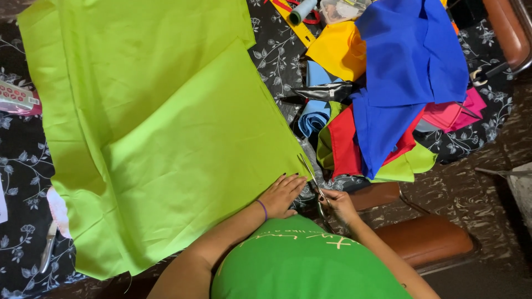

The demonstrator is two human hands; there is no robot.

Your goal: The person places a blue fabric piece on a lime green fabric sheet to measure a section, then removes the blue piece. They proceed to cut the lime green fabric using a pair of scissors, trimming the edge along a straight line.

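A large lime-green cloth (155, 122) lies spread over a table with a black floral cover (277, 50). My left hand (281, 195) rests flat on the cloth's near right corner, fingers together, a purple band on the wrist. My right hand (338, 205) grips a pair of scissors (311, 178), whose blades point up and away along the cloth's right edge, just beside my left hand's fingertips.
A heap of folded cloths in blue (413, 61), yellow (339, 50), red (344, 141) and pink (457, 113) lies at the right. A light-blue roll (315, 113), a thread spool (302, 10) and a second pair of scissors (47, 249) are on the table. Brown chair seats (426, 238) stand near right.
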